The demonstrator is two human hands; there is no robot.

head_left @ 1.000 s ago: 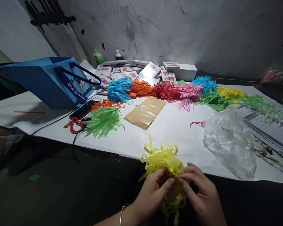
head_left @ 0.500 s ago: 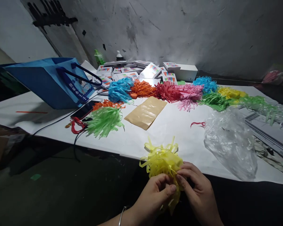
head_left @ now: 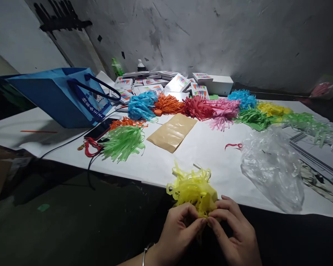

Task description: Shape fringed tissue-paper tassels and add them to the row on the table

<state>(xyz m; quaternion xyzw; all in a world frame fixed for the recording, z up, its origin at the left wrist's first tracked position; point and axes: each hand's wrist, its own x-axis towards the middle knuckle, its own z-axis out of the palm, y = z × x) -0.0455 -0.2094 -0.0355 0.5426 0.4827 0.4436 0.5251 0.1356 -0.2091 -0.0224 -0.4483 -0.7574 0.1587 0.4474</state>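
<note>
A bunch of yellow paper streamers, a tassel (head_left: 192, 188), is held at the table's front edge, its cut strips fanning away from me. My left hand (head_left: 181, 225) pinches its gathered near end between thumb and fingers. Close against it, thumb tip almost touching the other thumb, my right hand (head_left: 231, 227) pinches the same end from the right. The fingers hide the exact spot they grip. Beyond the tassel lies a flat brown paper sheet or envelope (head_left: 172, 133). A light green tassel (head_left: 124, 143) rests to its left.
Blue (head_left: 142, 105), orange (head_left: 169, 104), red (head_left: 197, 107) and pink tassels (head_left: 224, 109) form a row behind. Clear plastic (head_left: 272, 170) lies at right, near a small red strip (head_left: 233, 146). A blue bag (head_left: 58, 99), phone (head_left: 101, 128) and black cable (head_left: 63, 145) occupy the left. Boxes (head_left: 177, 83) are piled behind.
Both hands have drawn closer together, thumb tips now nearly meeting at the tassel's near end. The yellow strips that hung below the hands are now mostly out of sight.
</note>
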